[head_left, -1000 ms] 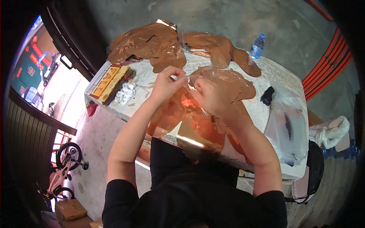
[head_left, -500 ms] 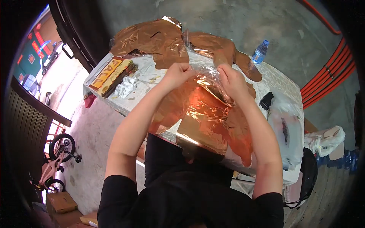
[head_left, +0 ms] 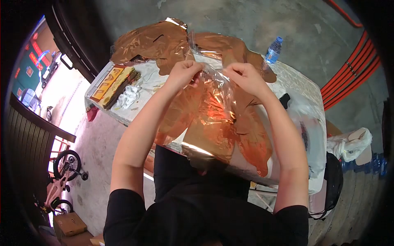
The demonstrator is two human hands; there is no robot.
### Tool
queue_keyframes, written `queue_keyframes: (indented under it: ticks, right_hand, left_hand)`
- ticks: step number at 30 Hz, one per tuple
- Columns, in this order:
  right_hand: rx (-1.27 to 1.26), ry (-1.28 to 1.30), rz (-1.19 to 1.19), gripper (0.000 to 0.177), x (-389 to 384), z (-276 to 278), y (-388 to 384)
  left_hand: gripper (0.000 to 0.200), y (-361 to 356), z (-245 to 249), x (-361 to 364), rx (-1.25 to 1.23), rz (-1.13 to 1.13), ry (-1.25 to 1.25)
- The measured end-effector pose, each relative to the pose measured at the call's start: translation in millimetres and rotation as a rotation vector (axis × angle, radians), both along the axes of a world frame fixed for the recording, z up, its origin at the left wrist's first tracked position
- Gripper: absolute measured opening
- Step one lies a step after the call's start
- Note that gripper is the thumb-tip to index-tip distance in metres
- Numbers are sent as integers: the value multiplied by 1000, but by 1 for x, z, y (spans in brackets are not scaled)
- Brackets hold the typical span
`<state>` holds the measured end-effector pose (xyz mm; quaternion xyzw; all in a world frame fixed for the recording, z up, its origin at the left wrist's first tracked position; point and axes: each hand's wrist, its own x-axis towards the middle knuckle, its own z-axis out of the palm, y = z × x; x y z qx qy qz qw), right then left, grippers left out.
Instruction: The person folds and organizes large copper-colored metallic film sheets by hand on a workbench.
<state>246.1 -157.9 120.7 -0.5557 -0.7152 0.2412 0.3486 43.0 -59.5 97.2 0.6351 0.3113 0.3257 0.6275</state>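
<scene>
In front of me lies a copper-coloured foil sheet (head_left: 210, 141), shiny and wrinkled, with clear plastic film (head_left: 214, 74) along its far end. My left hand (head_left: 186, 74) is closed, pinching the film at its left side. A short gap to the right, my right hand (head_left: 244, 77) also pinches the film between thumb and fingers. The film is gathered between the two hands, and the foil hangs down from it toward my lap. Brown foil flaps (head_left: 253, 141) spread out on the right, under my right forearm.
More flat brown foil pieces (head_left: 150, 44) lie across the far side of the table (head_left: 310, 92). A water bottle (head_left: 273, 50) stands at the back right. A yellow box (head_left: 111, 84) and crumpled white plastic (head_left: 129, 96) sit left; a clear plastic bag (head_left: 310, 127) lies right.
My right hand has turned, its fingers now pointing left toward my left hand. Both hands keep hold of the film. The whole view has shifted slightly, and my right forearm covers more of a black object.
</scene>
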Motion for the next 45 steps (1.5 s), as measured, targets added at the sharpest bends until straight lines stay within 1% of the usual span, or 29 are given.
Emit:
queue_keyframes:
  ticks: [3, 5, 6, 11, 12, 13, 14, 15, 16, 17, 19, 20, 22, 23, 24, 25, 26, 27, 28, 29, 31, 34, 36, 37, 38, 39, 41, 43, 45]
  right_hand:
    - [70, 36, -89, 23, -14, -5, 9]
    - [345, -62, -97, 25, -23, -11, 20]
    - [346, -60, -100, 25, -26, -7, 22]
    - [179, -331, -163, 18, -28, 12, 32]
    - [178, -332, -161, 18, -29, 12, 32]
    - [275, -419, -165, 16, -31, 11, 31]
    - [372, -506, -169, 13, -31, 10, 30]
    - [370, -507, -167, 13, -31, 9, 29]
    - [380, -602, -151, 11, -30, 9, 29]
    - [392, -698, -136, 9, -28, 9, 29]
    - [412, -772, -106, 8, -27, 10, 24]
    - [435, -844, -79, 7, -25, 11, 21]
    - [466, -865, -29, 8, -14, 14, 15]
    - [506, -886, 21, 9, -14, 16, 18]
    - [513, -886, 30, 9, -15, 17, 21]
    - [460, -739, -17, 10, -14, 14, 21]
    - [406, -598, -69, 11, -10, 13, 19]
    - [403, -604, -78, 11, -11, 14, 17]
    - [253, -411, -138, 12, -16, 13, 17]
    - [104, -214, -195, 13, -21, 12, 18]
    - [48, -185, -150, 15, -26, 11, 21]
    - [124, -273, -97, 12, -26, 14, 20]
    - [263, -475, 76, 10, -13, 19, 23]
    - [262, -479, 63, 10, -7, 21, 25]
    - [401, -731, 105, 11, -3, 21, 29]
    - [536, -981, 150, 12, 0, 21, 30]
    - [504, -934, 112, 13, 3, 16, 29]
    - [483, -888, 93, 19, -1, 17, 28]
    - [186, -80, -29, 23, -5, 15, 18]
  left_hand:
    - [24, -2, -2, 2, 43, -16, 28]
    - [23, -4, -3, 3, 55, -26, 20]
    - [22, -5, -3, 4, 75, -33, 25]
    - [19, -11, -2, 3, 143, -44, 21]
    - [19, -11, -1, 4, 232, 9, 101]
    - [20, -12, -1, 5, 319, 62, 180]
    - [20, -11, -1, 5, 316, 64, 178]
    - [20, -9, -1, 6, 460, 96, 254]
    - [21, -9, 0, 6, 604, 127, 330]
    - [21, -9, 0, 6, 604, 127, 329]
    - [18, -17, 8, 6, 796, 156, 548]
    - [18, -18, 8, 6, 796, 156, 548]
    - [17, -20, 6, 4, 971, 200, 491]
    - [17, -17, 3, 1, 969, 217, 497]
    - [23, -14, -1, 1, 928, 234, 401]
    - [29, -14, -7, 2, 881, 237, 303]
    - [29, -13, -11, 3, 879, 230, 297]
    - [36, -14, -11, 0, 597, 195, 231]
    - [43, -15, -11, 0, 317, 156, 167]
    - [43, -19, -12, 3, 318, 149, 166]
    - [51, -30, -16, 7, 320, 111, 250]
    - [40, -35, -18, 4, 252, 29, 275]
    - [36, -28, -30, 3, 223, -26, 281]
    - [31, -17, -51, -1, 342, -28, 253]
    - [27, -9, -61, -3, 463, -29, 224]
    - [27, -8, -58, -4, 467, -39, 223]
    - [27, -8, -54, -9, 376, -5, 222]
    - [27, -9, -51, -9, 393, -6, 153]
    - [27, -15, -50, -11, 7, 1, 31]
